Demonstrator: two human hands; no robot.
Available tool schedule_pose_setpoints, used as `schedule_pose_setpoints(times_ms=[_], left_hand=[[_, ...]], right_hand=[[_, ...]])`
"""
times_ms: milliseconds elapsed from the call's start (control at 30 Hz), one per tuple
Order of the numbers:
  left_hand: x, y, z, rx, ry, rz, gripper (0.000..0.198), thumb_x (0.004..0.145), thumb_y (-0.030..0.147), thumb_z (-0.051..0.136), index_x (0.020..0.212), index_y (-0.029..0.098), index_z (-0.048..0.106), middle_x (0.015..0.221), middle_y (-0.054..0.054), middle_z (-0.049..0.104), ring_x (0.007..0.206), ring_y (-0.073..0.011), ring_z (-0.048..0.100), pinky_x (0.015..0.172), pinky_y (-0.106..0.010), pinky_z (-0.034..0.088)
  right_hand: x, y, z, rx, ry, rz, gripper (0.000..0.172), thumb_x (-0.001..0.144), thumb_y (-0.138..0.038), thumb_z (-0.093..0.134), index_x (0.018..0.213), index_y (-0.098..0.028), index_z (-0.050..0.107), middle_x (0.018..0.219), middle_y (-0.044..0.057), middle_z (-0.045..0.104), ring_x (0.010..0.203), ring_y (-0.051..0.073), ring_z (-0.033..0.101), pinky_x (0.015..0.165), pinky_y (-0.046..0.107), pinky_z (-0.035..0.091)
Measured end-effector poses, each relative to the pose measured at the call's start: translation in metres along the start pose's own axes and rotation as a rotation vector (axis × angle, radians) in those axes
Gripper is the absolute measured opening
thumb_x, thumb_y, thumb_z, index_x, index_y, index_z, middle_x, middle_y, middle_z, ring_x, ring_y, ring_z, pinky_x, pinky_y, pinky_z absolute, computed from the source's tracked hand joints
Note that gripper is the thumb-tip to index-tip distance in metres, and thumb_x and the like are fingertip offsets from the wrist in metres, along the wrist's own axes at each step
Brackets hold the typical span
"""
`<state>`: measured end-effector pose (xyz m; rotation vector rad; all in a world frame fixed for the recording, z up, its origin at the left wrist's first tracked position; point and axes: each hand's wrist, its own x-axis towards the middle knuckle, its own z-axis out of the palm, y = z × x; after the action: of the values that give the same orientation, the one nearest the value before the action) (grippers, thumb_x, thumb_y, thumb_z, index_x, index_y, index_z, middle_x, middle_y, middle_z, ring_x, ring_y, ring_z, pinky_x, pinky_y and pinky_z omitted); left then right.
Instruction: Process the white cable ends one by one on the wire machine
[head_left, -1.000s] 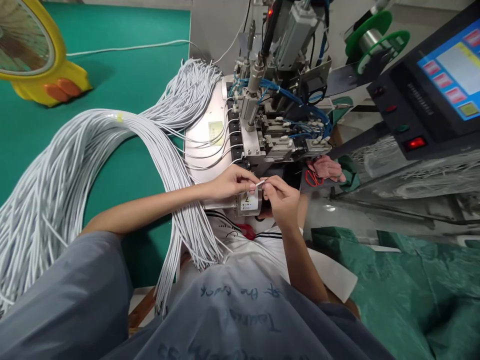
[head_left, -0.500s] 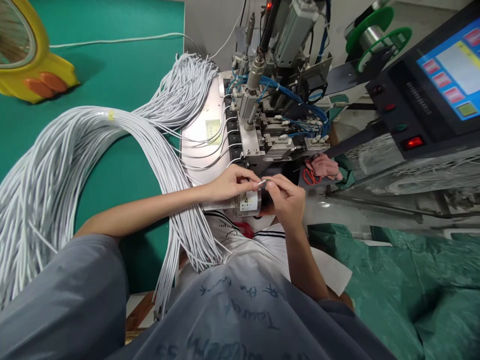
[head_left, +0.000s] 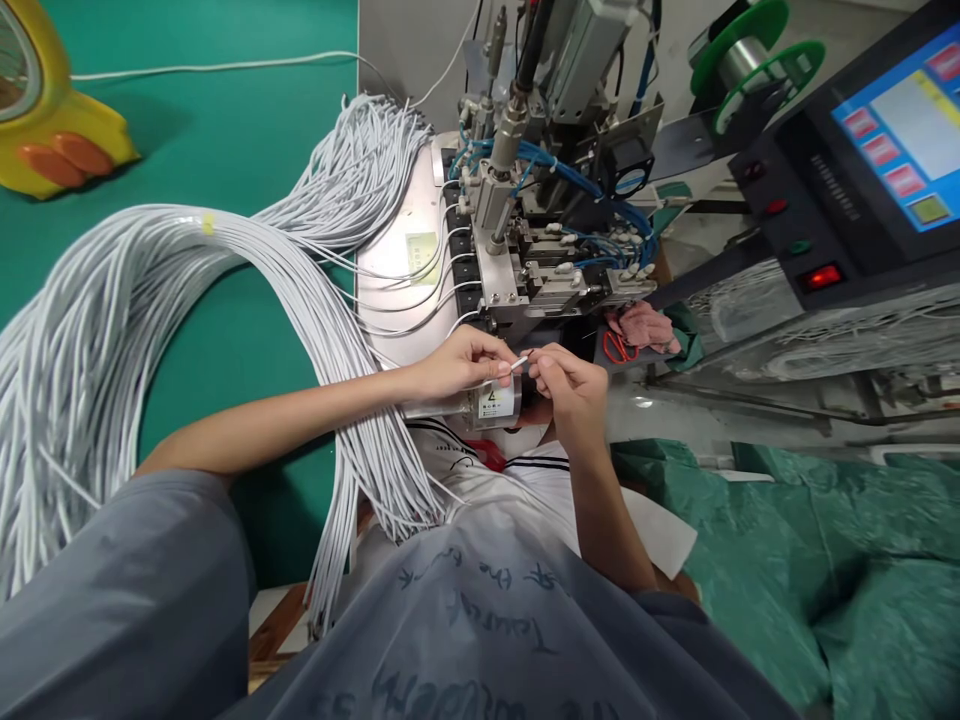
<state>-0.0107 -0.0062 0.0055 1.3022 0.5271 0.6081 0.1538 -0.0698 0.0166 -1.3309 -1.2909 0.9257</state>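
Between thumb and fingers, my left hand pinches a white cable close to its end. My right hand is closed at the cable's tip, where thin, dark wire ends seem to stick out. Both hands are in front of the machine, above a labelled clear part. Several white cables run into a row of black slots on the machine's left side. A large bundle of white cables passes under my left forearm and hangs over the table edge.
A yellow duck-shaped object stands on the green table. At the right are a control screen, a green wire spool, red-handled scissors, a pink cloth and green sheeting.
My right fingers have shifted slightly right from the cable, and its tip with dark wire ends now shows between my hands. The whole view has moved a little.
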Motion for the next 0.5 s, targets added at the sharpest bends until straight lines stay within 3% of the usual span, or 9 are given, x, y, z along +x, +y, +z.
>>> schedule_pose_setpoints(times_ms=[200,367,500], left_hand=[[-0.0007,-0.0058,0.0004,0.198,0.05,0.051,0.033,0.078,0.042,0.064,0.081,0.01,0.07,0.059,-0.001,0.059,0.047,-0.0053,0.042,0.044,-0.019,0.029],[-0.0017,-0.0087,0.0041,0.355,0.152,0.138,0.021,0.079,0.031,0.062,0.077,0.011,0.069,0.062,-0.001,0.059,0.049,-0.0048,0.042,0.044,-0.017,0.03],[-0.0025,-0.0075,0.0047,0.461,0.185,0.254,0.015,0.078,0.024,0.062,0.072,0.012,0.069,0.06,0.0,0.057,0.051,-0.0054,0.045,0.046,-0.017,0.034]], right_hand=[[-0.0026,0.0014,0.0051,-0.057,0.036,-0.039,0.013,0.079,-0.027,0.062,0.077,-0.017,0.07,0.074,0.002,0.062,0.064,0.011,0.055,0.054,0.024,0.043],[-0.0045,-0.0001,0.0081,-0.201,0.104,-0.049,0.013,0.077,-0.025,0.063,0.077,-0.016,0.072,0.064,-0.001,0.057,0.052,0.008,0.043,0.047,0.023,0.034],[-0.003,-0.0029,0.0043,-0.208,0.06,0.0,0.012,0.075,-0.023,0.063,0.072,-0.016,0.072,0.058,-0.003,0.052,0.049,0.007,0.038,0.046,0.023,0.032]])
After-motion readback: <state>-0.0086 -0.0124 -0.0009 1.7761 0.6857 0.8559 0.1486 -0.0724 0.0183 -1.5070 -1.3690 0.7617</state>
